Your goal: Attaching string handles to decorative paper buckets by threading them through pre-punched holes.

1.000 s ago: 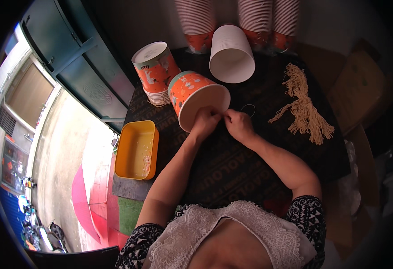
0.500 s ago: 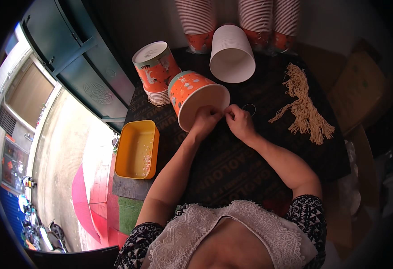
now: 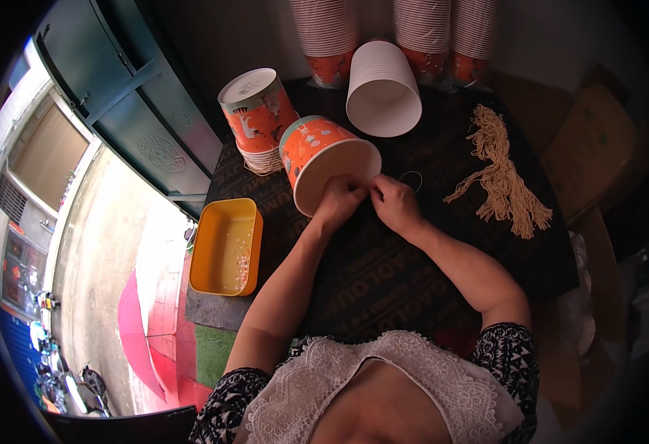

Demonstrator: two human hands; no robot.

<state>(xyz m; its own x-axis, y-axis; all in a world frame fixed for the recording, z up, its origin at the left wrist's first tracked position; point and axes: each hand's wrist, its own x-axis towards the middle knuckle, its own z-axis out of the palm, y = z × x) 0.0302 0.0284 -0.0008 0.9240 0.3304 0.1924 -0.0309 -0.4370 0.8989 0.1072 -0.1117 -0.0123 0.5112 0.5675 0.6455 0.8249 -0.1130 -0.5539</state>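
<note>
Fingers of both hands pinch together at the rim of an orange paper cup [image 3: 323, 161] that lies on its side with its white mouth turned toward the person. The left hand [image 3: 341, 198] curls closed against the rim's near edge; the right hand [image 3: 394, 204] meets it fingertip to fingertip just beside the rim, pinching something too thin to make out. A thin loop [image 3: 410, 180] of cord shows just past the right fingertips, touching or nearly touching them; whether it is held cannot be told.

Beyond the left fingers, a stack of orange cups [image 3: 259, 117] stands next to the tipped cup. Straight ahead of both hands, a white cup [image 3: 382, 90] lies on its side, and behind it tall cup stacks [image 3: 326, 37] rise at the table's far edge. Well to the right of the right fingers lies a bundle of tan cords [image 3: 502, 176] on the dark table [image 3: 383, 274]. Off to the left, below the left wrist, sits a yellow tray [image 3: 226, 246].
</note>
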